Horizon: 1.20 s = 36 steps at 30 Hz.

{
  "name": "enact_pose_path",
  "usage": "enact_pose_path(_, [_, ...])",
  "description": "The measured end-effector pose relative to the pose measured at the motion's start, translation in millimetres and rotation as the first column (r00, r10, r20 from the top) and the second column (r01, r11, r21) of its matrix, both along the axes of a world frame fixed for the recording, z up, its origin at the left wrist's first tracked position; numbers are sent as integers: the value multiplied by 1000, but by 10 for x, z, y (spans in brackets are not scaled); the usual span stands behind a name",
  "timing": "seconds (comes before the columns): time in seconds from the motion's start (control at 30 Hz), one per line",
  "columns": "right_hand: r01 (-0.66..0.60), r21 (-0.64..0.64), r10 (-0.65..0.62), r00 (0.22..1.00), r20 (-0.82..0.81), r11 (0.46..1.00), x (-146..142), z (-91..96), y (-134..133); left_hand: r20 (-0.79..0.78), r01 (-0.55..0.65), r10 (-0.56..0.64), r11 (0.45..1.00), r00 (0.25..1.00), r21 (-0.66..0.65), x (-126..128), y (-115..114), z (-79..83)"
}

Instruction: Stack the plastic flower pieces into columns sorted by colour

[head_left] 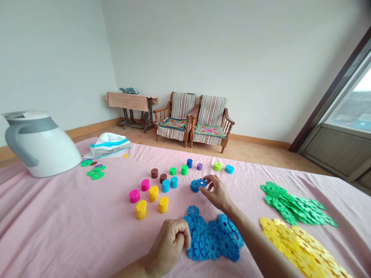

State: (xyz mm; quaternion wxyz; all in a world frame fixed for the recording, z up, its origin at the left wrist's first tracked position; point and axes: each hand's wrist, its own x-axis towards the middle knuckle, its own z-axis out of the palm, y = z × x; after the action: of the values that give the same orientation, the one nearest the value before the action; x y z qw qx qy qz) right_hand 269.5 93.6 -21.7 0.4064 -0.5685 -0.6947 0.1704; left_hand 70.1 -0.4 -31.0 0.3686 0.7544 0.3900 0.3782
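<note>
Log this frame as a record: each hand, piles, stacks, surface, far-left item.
Right hand: holds a blue notched plastic disc at a low blue disc stack
Left hand: curled beside a loose blue plastic disc pile
Other piles: green plastic discs, yellow plastic discs
Other stacks: yellow disc stacks, magenta disc stacks, among others
Surface: pink cloth
Far left: white-and-grey jug

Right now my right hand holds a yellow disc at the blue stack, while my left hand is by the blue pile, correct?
Not quite: the head view shows a blue disc in your right hand, not yellow. The rest stands.
</note>
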Motion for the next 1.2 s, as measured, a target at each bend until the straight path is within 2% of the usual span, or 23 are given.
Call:
enact_pose_path(0.2, [22,-15,-21,999,44,1000,-89,-124,162,0,2,-2,1000,1000,-19,-12,6,-49])
enact_pose_path(0.67, [6,-85,2,995,97,996,-108,-173,220,10,11,-11,1000,1000,-7,-8,12,-65])
enact_pose_path(0.77, [3,-68,3,997,80,998,-102,-147,190,9,8,-8,1000,1000,-8,-9,8,-53])
enact_pose_path(0.9, [-24,8,23,998,60,1000,-59,-11,34,32,-39,40,999,999,-15,-12,13,-18])
enact_pose_path(0.97, [-123,-22,124,989,85,992,-29,79,-92,40,-76,77,996,996,-42,-12,23,-3])
enact_pose_path(1.0, [-210,-70,216,971,98,975,-15,122,-157,41,-88,90,995,995,-57,-11,29,2])
enact_pose_path(1.1, [-474,-238,508,854,113,848,8,224,-316,38,-103,106,992,994,-78,-8,39,10])
enact_pose_path(1.13, [-517,-276,562,819,116,810,9,247,-344,38,-106,109,991,993,-79,-6,40,12])
enact_pose_path(1.2, [-549,-335,614,779,127,766,-2,279,-356,38,-111,114,991,993,-81,-3,38,18])
